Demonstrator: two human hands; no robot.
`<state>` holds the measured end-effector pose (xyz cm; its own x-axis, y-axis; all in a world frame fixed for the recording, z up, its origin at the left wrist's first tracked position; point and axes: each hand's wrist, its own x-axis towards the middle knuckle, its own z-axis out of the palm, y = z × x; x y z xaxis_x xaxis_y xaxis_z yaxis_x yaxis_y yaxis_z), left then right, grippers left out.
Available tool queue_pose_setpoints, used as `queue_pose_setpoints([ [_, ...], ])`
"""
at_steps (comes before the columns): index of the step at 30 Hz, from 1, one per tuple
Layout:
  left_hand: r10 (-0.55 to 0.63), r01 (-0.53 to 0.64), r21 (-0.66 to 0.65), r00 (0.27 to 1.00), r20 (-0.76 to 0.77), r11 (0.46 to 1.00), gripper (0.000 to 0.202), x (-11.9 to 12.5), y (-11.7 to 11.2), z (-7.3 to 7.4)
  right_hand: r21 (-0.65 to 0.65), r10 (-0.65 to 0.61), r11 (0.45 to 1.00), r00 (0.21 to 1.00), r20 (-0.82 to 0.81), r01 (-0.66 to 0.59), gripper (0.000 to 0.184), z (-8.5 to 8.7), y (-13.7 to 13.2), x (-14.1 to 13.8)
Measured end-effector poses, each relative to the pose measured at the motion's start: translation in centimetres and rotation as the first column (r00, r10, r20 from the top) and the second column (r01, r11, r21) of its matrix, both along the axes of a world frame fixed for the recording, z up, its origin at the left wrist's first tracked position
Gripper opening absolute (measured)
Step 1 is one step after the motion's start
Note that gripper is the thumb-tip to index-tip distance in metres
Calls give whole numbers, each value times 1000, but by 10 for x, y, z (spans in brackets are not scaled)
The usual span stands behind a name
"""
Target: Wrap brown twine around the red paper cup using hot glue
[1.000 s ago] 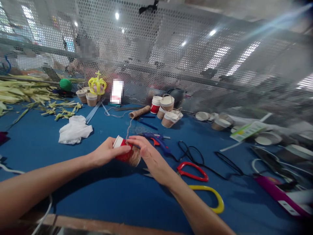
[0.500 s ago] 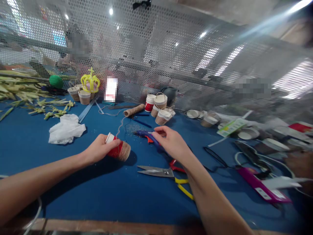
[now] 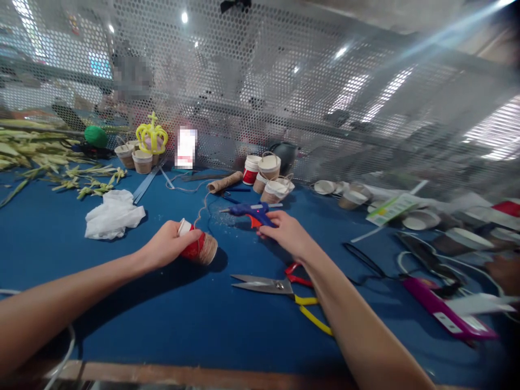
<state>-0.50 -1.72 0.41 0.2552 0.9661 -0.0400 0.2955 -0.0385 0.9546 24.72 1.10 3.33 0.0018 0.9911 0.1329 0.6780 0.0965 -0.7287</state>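
My left hand [image 3: 168, 245] is wrapped around a red and white paper cup [image 3: 190, 246], tilted on its side with its base to the right. Brown twine [image 3: 208, 250] is wound around the base end, and a loose strand runs up from the cup toward a twine roll [image 3: 225, 182]. In my right hand [image 3: 284, 232] is the handle of a blue glue gun [image 3: 246, 209] with an orange trigger; its nozzle points left and a clear glue stick protrudes from the back. Below lie scissors [image 3: 264, 284] with red and yellow handles, partly behind my right forearm.
Twine-wrapped cups [image 3: 276, 189] stand at the back, and a yellow crown-shaped piece [image 3: 152, 135] is at the left. A crumpled white cloth [image 3: 115, 215] lies left of my hand. At right are a purple power strip [image 3: 447, 311] and cables. A perforated metal screen [image 3: 227, 81] closes the back.
My right hand has closed around the glue gun's handle and turned the gun more level, with its glue stick now showing. The left hand still holds the cup in nearly the same place.
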Motion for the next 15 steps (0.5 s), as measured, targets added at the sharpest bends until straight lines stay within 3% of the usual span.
queue_pose_setpoints([
  [1, 5, -5, 14, 1000, -9, 1000, 35, -1, 0, 0, -31, 10, 999, 998, -56, -11, 19, 8, -7, -2],
  [3, 7, -5, 43, 999, -40, 999, 36, -1, 1, 1, -196, 29, 976, 946, -324, -97, 20, 20, -20, -9],
  [5, 0, 5, 57, 996, -85, 998, 37, -2, 2, 2, -335, 35, 923, 911, -412, -187, 21, 27, -32, -16],
  [7, -11, 18, 56, 992, -127, 998, 38, -2, 2, 3, -357, 85, 903, 914, -396, -239, 24, 27, -42, -23],
  [11, 8, -1, 38, 984, -176, 999, 38, -3, 4, 5, -266, 200, 924, 941, -273, -274, 26, 22, -56, -34],
  [15, 38, -38, 5, 986, -161, 999, 36, -6, 10, 6, -297, 186, 920, 952, -242, -255, 23, 22, -66, -38],
])
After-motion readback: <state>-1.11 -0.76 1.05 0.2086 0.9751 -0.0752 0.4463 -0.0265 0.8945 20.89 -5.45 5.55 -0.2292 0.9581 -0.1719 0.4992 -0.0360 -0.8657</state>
